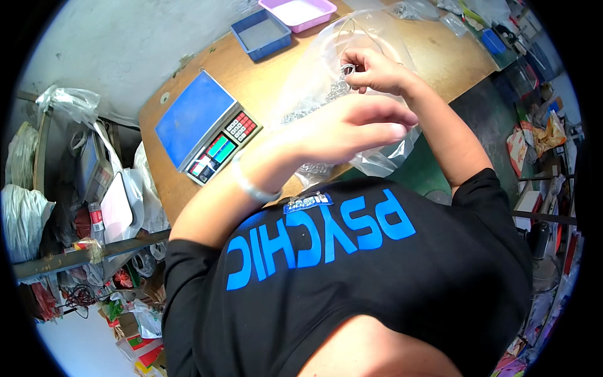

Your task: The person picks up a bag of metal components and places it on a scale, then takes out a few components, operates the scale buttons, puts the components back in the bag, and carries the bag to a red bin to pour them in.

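Note:
My right hand [377, 70] is closed in a pinch on some shiny silver ring-shaped metal pieces [347, 68] above the table. Below it lies a large clear plastic bag [386, 160], spread over the wooden tabletop, with more small silver metal pieces [301, 115] in or under the film. Nearer to me, my left hand [352, 125] is raised over the bag, its fingers stretched out to the right and nothing visible in them. It hides part of the bag and the metal pieces. A pale bangle circles my left wrist.
A counting scale [198, 122] with a blue platform and keypad stands on the wooden table [264, 78] at left. At the back are a blue tray [260, 34] and a pink-purple tray [301, 12]. Cluttered shelves with plastic bags line both sides.

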Available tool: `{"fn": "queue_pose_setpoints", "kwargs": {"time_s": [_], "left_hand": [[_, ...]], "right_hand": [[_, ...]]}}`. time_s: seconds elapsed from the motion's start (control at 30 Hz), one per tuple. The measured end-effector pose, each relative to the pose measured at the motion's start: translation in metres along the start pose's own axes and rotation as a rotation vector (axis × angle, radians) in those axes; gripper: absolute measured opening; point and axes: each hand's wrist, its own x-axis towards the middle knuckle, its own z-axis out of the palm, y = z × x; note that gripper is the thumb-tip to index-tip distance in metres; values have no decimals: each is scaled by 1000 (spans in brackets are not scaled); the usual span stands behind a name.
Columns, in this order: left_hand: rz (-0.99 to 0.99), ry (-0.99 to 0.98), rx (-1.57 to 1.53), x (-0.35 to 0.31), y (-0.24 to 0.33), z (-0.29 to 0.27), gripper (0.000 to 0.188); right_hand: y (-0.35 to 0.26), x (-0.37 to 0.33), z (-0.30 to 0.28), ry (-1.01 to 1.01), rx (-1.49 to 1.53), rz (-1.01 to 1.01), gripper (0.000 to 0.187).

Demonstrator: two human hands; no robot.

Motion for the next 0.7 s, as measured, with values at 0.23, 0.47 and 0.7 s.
{"fn": "queue_pose_setpoints", "kwargs": {"time_s": [0.23, 0.47, 0.7], "left_hand": [[-773, 200, 967, 18, -54, -30, 33], [-398, 607, -491, 2, -87, -58, 48], [-590, 867, -300, 2, -86, -67, 28]], "right_hand": [[-6, -6, -11, 57, 101, -15, 9], [-4, 9, -10, -7, 464, 56, 14], [3, 23, -4, 38, 365, 66, 15]]}}
